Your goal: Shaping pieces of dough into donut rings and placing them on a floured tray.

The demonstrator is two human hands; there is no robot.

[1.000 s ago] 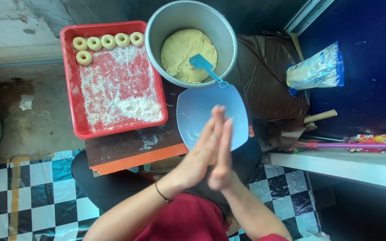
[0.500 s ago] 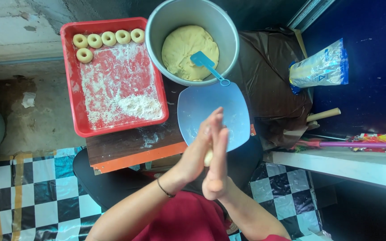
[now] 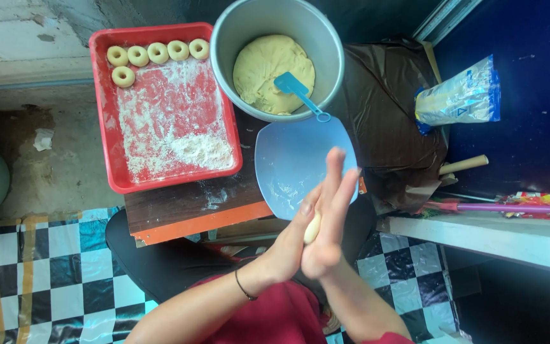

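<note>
My left hand (image 3: 288, 245) and my right hand (image 3: 329, 213) press palm to palm over my lap, with a small pale piece of dough (image 3: 312, 228) squeezed between them. Just beyond the fingertips lies a light blue plate (image 3: 288, 169) dusted with flour. A grey metal bowl (image 3: 230, 38) behind it holds a big lump of yellow dough (image 3: 262, 67) and a blue plastic scraper (image 3: 297, 89). To the left, a red tray (image 3: 106, 127) carries loose flour and several ring-shaped dough pieces (image 3: 138, 56) along its far edge.
The tray and plate rest on a low brown board with an orange edge (image 3: 192, 220). A clear bag of flour (image 3: 463, 95) and brown plastic sheet (image 3: 389, 114) lie to the right, near a wooden stick (image 3: 463, 165). Checkered floor (image 3: 39, 274) lies below.
My palms have slid against each other, the right hand moving forward over the left, and the dough piece now shows between them. The view has shifted slightly.
</note>
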